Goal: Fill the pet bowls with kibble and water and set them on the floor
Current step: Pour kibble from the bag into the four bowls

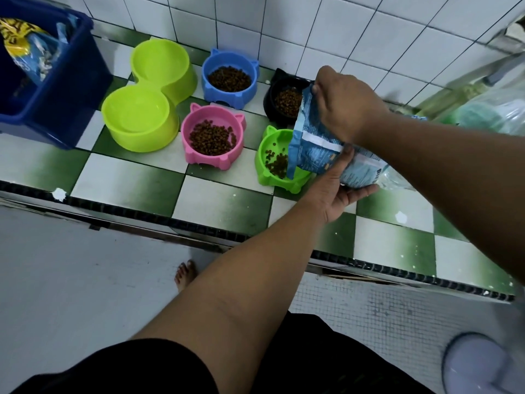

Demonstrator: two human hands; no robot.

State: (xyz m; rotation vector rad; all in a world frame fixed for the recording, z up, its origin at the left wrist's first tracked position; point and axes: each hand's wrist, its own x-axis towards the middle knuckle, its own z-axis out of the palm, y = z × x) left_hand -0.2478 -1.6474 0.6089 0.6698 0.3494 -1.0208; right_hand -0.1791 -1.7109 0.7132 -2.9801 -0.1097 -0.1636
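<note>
Risk: kibble may be spilled past the rim if the bag is tipped too steeply.
Look: the bag is blue, crinkled, tilted mouth-down; the green bowl is only thinly covered.
Place: the green bowl is set on the counter, at 3 o'clock of the pink bowl.
Hands: the bag is cupped from below by the left hand; its top corner is pinched by the right hand.

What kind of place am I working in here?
Likely a home kitchen or utility room: a green-and-white tiled counter against a white tiled wall, a kibble bag tipped over a green bowl, and a blue bin holding more bags.
</note>
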